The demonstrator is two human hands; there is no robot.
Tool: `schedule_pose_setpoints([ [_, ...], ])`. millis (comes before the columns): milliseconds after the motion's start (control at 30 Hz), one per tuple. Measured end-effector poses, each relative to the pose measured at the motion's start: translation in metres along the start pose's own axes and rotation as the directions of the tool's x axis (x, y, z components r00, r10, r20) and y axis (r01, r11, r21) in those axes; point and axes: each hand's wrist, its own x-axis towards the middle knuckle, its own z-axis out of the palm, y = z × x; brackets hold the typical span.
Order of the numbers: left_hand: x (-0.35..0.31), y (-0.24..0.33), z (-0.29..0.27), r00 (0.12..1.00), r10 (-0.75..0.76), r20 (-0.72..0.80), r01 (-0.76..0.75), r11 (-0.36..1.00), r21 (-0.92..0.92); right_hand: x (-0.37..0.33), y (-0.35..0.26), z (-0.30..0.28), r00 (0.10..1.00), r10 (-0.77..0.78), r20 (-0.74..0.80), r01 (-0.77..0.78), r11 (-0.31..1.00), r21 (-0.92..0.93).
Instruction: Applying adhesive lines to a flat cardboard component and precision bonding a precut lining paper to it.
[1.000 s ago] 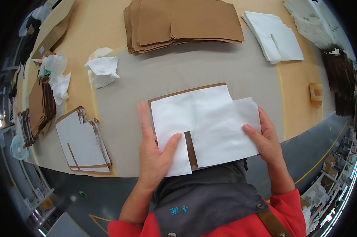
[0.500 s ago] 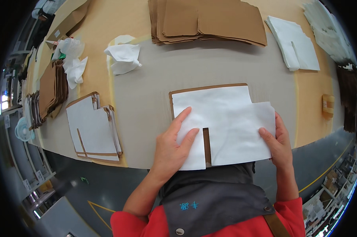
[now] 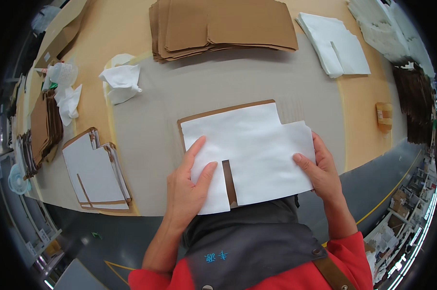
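Note:
A white sheet (image 3: 250,145) with a notched corner lies on a brown cardboard piece (image 3: 229,182) at the near edge of the grey table mat (image 3: 218,87). My left hand (image 3: 188,186) rests flat on the sheet's lower left part, fingers spread. Gripping the sheet's right edge is my right hand (image 3: 320,171), thumb on top. A strip of brown cardboard shows through a slit between the hands.
A stack of finished white-covered cardboard pieces (image 3: 95,171) lies at the left. Brown cardboard blanks (image 3: 218,24) are piled at the back, white sheets (image 3: 337,43) at the back right. A crumpled white cloth (image 3: 121,82) and a tape roll (image 3: 384,116) also sit on the table.
The view has shifted slightly. My hands stay on the white sheet, the left one pressing it a little further down; the sheet keeps its place on the cardboard.

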Motion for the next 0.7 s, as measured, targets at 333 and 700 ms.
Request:
schedule_pose_setpoints([
  [333,-0.001,-0.007,-0.001,0.985,0.172,-0.022,-0.168,0.979,0.117,-0.002,0.0,-0.001,0.999,0.032,0.017,-0.032,0.999,-0.01],
  [700,-0.004,0.003,-0.006,1.0,-0.004,0.028,0.0,0.99,0.138,-0.001,0.007,-0.001,1.0,0.009,-0.015,-0.009,1.0,-0.023],
])
